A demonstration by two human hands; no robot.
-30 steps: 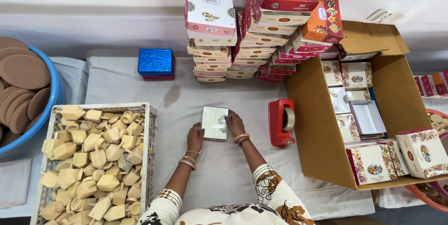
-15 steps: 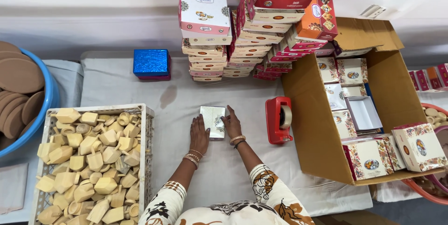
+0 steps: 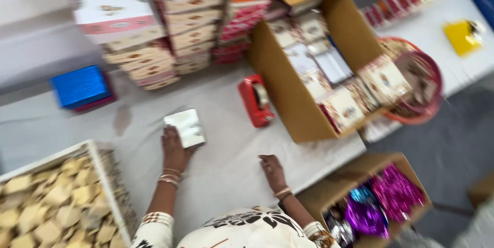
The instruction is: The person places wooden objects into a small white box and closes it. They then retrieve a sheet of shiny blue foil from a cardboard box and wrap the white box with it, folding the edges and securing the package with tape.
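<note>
1. Bare grey table (image 3: 226,171) runs between the two hands, and its near edge sits just past the right hand (image 3: 271,172), with floor beyond.
2. Ahead of the right hand a red tape dispenser (image 3: 256,100) lies beside an open cardboard carton (image 3: 303,109) packed with printed boxes.
3. Beside the left forearm a white tray (image 3: 105,181) is heaped with pale sweet pieces; a blue box (image 3: 81,86) and stacks of gift boxes (image 3: 139,47) stand further out.
4. Below the right wrist a floor carton (image 3: 360,171) holds shiny purple and blue wrappings, as far as the blur lets me tell.
5. The left hand (image 3: 175,147) lies flat, fingers pressing the near edge of a small white box (image 3: 185,127).
6. The right hand rests palm down on the cloth, fingers loosely spread, holding nothing
</note>
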